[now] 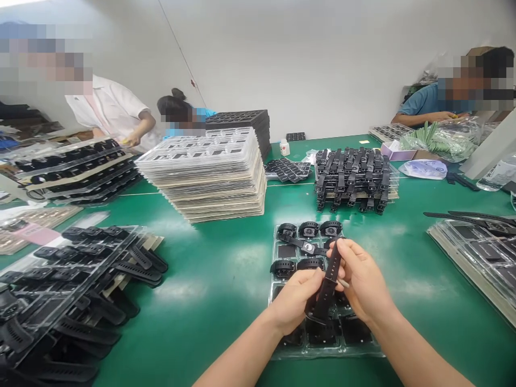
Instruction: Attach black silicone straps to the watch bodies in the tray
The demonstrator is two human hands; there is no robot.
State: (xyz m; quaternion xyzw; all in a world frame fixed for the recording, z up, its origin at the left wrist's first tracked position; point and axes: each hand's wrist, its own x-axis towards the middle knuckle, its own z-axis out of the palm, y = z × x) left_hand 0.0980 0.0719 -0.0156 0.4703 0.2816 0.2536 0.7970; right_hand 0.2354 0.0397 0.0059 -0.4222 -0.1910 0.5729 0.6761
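Observation:
Between my two hands is a black smartwatch [329, 279], its perforated strap tilted upward. My left hand [296, 298] grips it low on the left side, thumb against the strap. Fingers of my right hand [360, 271] pinch the strap near its upper end, and a thin pale object, not clear in kind, sticks out by those fingers. Under both hands lies a clear plastic tray [286, 352] with compartments. Several black watches [309, 230] sit curled in its far rows, and one watch [308, 247] lies stretched across them. My hands hide part of the tray.
Tall stacked trays [226, 188] stand ahead on the green table [201, 279]. Watch-laden trays [80, 285] rise at left, another watch stack [355, 180] behind the tray, and more trays [475, 258] at right. Co-workers sit at the far left, back and right.

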